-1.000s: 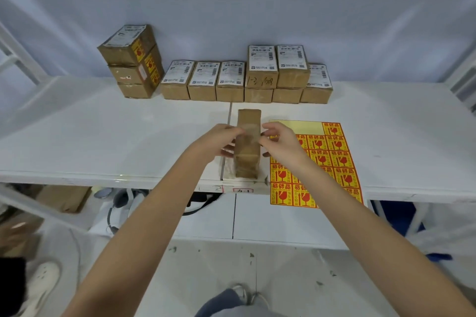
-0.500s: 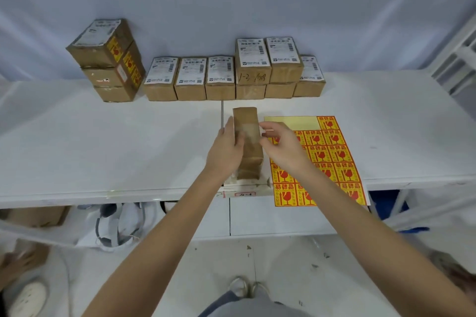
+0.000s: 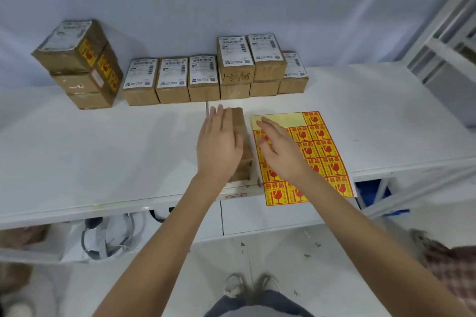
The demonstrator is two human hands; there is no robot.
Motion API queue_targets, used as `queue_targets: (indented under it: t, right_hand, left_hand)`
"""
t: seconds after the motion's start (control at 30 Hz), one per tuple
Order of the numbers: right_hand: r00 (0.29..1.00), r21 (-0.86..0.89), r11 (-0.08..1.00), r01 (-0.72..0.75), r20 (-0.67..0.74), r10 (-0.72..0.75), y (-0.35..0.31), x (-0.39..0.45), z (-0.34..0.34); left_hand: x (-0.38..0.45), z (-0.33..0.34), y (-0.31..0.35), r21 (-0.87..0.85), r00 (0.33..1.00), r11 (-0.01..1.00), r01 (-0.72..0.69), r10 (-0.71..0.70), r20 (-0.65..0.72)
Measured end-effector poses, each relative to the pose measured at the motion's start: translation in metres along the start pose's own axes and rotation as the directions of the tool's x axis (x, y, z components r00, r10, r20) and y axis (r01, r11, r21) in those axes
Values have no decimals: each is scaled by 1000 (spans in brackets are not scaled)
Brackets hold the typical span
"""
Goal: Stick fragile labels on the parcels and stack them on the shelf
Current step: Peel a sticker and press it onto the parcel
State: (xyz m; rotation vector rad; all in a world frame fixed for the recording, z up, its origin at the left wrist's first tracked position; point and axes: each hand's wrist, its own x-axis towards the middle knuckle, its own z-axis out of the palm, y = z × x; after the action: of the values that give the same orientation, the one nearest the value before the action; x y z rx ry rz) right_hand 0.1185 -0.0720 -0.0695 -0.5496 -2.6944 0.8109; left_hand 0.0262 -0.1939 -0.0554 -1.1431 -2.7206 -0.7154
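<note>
Parcel in work: a brown parcel (image 3: 240, 144) stands on end at the middle of the desk, near the front edge; its left face is hidden behind the left hand.
Left hand: the left hand (image 3: 219, 144) has its fingers straight and together, palm against the parcel's left side; whether it presses or only lies alongside cannot be told.
Right hand: the right hand (image 3: 279, 150) is flat with fingers spread loosely, at 3 o'clock from the parcel, over the label sheet; it grips nothing, and a gap shows between it and the parcel.
Label sheet: a yellow sheet of red-and-yellow fragile labels (image 3: 319, 147) lies flat just beside the parcel at 3 o'clock, its near edge hanging over the front of the desk; the top-left part of the sheet is bare yellow backing.
Row of parcels: at 12 o'clock, along the back, a row of parcels (image 3: 172, 80) with white shipping labels on top; two more parcels (image 3: 251, 58) sit on the row toward its right end.
Labelled stack: at 10 o'clock, a stack of three parcels (image 3: 82, 64) with fragile labels on the right-hand faces.
Desk: white desk (image 3: 103, 149), a seam running down its middle.
</note>
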Motion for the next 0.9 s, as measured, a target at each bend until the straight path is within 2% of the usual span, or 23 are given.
queue_targets:
  t: [0.07,0.1,0.17,0.23,0.3,0.4,0.57,0.63,0.77,0.9]
  right_hand:
    - [989,-23,990,-137,-66,135,19,0,-13]
    - [975,-46,976,-212,-80,208,30,0,-20]
    - [940,-79,939,-335,-95,328,53,0,-35]
    - [903,-91,900,-426,-99,418,74,0,-48]
    - [867,-98,862,-498,-72,493,93,2,-58]
    - [807,-8,807,-590,-23,590,116,15,-70]
    - [775,201,753,-627,62,629,128,37,-85]
    - [771,249,734,-632,103,628,134,45,-87]
    - [762,344,685,-643,189,620,147,52,-89]
    - [804,344,726,-595,236,547,156,50,-91]
  left_hand:
    - [4,1,28,16,985,993,-118,120,-124]
    - [6,6,44,11,979,985,-174,174,-109]
    - [10,25,73,-24,972,975,-219,221,81]
    - [14,52,88,0,947,979,-206,199,251]
    - [21,78,93,61,923,972,-228,195,332]
    - [29,107,98,93,899,961,-262,207,387]
    - [24,134,100,154,918,949,-277,213,335]
    - [22,139,100,151,936,956,-253,202,287]
    - [22,142,101,167,943,958,-232,180,279]
    - [23,137,108,153,953,959,-237,198,229]
